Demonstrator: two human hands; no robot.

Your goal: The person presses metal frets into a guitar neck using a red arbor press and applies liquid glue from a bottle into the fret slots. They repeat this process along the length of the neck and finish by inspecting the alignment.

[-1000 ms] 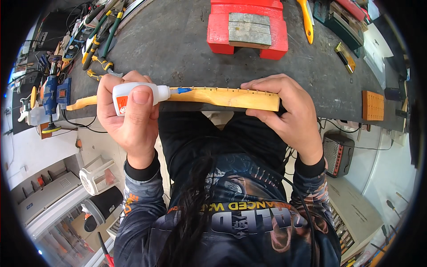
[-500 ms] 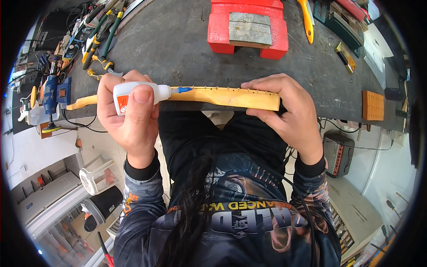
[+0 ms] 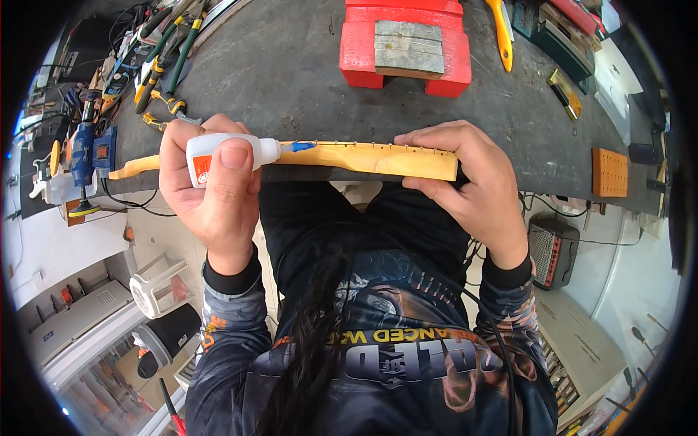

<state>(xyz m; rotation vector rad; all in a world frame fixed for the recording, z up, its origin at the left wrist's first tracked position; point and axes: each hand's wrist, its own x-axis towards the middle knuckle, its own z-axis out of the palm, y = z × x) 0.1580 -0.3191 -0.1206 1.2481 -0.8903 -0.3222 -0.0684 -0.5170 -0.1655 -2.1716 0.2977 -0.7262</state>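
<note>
A light wooden guitar neck (image 3: pixel 363 158) lies on its side along the workbench's near edge, its fret ends showing as a row along the upper edge. My right hand (image 3: pixel 476 174) grips the neck's right end, fingers over the far side and thumb beneath. In my left hand (image 3: pixel 214 185) is a small white glue bottle (image 3: pixel 264 150) with an orange label, tipped sideways. Its blue nozzle tip (image 3: pixel 302 147) points right and meets the fretted edge, though whether it touches I cannot tell. The bottle and hand hide part of the neck; its headstock (image 3: pixel 134 168) shows at left.
A red support block with a grey pad (image 3: pixel 409 47) stands on the dark workbench (image 3: pixel 276 80). Pliers and cutters (image 3: pixel 163 87) crowd the left, beside a blue rotary tool (image 3: pixel 82 156). At right are a yellow-handled tool (image 3: pixel 503 43) and a drilled wooden block (image 3: pixel 609 173).
The glue bottle and its blue tip have shifted very slightly right along the neck. My right hand and the neck stay in place.
</note>
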